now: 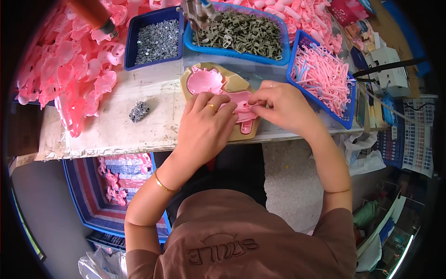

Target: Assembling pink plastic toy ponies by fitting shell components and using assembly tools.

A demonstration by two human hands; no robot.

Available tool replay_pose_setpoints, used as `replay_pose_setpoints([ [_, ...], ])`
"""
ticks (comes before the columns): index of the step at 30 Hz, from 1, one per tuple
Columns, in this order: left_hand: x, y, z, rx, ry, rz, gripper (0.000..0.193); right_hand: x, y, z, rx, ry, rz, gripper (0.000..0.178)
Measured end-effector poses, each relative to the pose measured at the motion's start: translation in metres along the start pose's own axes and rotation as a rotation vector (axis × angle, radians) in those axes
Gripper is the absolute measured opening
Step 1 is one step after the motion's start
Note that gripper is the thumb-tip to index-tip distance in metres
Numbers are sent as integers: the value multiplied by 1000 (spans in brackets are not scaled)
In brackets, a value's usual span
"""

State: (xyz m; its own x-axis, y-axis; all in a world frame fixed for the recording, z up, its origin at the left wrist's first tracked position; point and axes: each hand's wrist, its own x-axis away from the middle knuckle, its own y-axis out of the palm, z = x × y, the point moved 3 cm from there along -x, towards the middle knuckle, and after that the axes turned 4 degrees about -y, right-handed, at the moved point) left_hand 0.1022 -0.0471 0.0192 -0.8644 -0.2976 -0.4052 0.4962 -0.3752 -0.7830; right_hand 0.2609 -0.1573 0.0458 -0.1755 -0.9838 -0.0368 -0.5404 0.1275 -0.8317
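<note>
Head view: in the centre of the frame, a pink plastic shell with a round bowl-shaped end lies inside a beige moulded fixture, on a pale, worn worktable. The left hand rests over the shell with its fingers bent and a little apart; whether the fingertips really grip it, I cannot tell. The right hand, at the shell's right edge, has thumb and forefinger brought narrow together (if a small piece is between them, it is hidden). To do this well, I think the left hand should press lightly and evenly, so that the shell sits flat, while the right fingertips make only small movements and do not lift the edge. The small heap of silvery metal fasteners, left of centre, is better kept away from the fixture
</note>
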Motion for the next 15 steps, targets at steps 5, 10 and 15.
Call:
replay_pose_setpoints([
  [5,-19,18,-3,-176,46,-106,8,-2,6,10,-29,60,36,14],
  [10,-16,23,-6,-125,17,-97,7,-2,6,13,-70,13,71,15],
  [15,-12,22,-9,-37,-52,-21,13,-1,7,15,-89,32,66,16],
])
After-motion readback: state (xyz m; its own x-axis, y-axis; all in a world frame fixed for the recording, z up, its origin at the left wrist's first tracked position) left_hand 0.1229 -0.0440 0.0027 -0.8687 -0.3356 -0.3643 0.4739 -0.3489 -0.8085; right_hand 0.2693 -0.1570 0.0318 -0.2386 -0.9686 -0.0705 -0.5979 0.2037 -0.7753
